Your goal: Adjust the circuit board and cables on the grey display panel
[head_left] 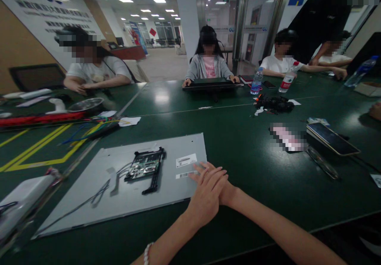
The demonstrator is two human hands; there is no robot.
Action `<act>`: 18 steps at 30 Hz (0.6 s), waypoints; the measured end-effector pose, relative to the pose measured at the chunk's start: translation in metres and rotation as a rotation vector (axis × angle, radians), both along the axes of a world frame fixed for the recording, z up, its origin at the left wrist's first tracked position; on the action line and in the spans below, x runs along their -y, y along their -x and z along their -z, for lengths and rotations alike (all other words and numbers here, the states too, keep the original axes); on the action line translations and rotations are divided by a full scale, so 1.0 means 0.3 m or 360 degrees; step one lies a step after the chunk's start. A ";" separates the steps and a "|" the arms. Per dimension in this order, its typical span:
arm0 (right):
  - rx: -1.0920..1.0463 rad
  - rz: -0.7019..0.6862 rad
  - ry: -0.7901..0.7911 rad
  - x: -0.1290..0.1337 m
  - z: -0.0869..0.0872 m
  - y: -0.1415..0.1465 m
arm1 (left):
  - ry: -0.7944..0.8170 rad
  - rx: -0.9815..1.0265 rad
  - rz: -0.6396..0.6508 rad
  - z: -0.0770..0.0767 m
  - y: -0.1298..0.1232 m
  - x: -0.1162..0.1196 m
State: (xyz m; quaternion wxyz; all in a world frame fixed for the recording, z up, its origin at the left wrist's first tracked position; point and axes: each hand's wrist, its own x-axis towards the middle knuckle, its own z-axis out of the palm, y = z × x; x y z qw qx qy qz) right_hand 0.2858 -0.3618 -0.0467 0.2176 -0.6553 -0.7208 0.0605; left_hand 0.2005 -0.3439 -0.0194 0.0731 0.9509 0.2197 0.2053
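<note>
Grey metal panel (125,185) lies flat on green table (253,157), long axis running left-right. Left hand (205,197) stacked over right hand (218,183) at panel's right edge by the labels; fingers flat, extended, gripping nothing. Circuit board (144,167) sits left of both hands.

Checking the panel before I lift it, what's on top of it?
On the panel: a circuit board, cables, two labels, and the stacked hands at its right edge. The spot under them is hidden.
</note>
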 end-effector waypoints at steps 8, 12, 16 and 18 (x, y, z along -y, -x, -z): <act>-0.0364 0.0120 -0.0005 0.028 0.000 0.021 | 0.0023 0.0029 -0.0017 0.004 -0.002 -0.005; -0.0312 -0.0070 0.0002 0.017 0.008 -0.034 | 0.0051 0.0045 -0.0029 0.001 -0.004 -0.006; -0.0234 -0.0268 0.0060 -0.024 -0.007 -0.072 | 0.0063 0.0070 -0.0055 0.001 -0.007 -0.007; -0.0191 -0.0381 0.0077 -0.039 -0.016 -0.083 | 0.0064 0.0083 -0.0060 0.002 -0.007 -0.008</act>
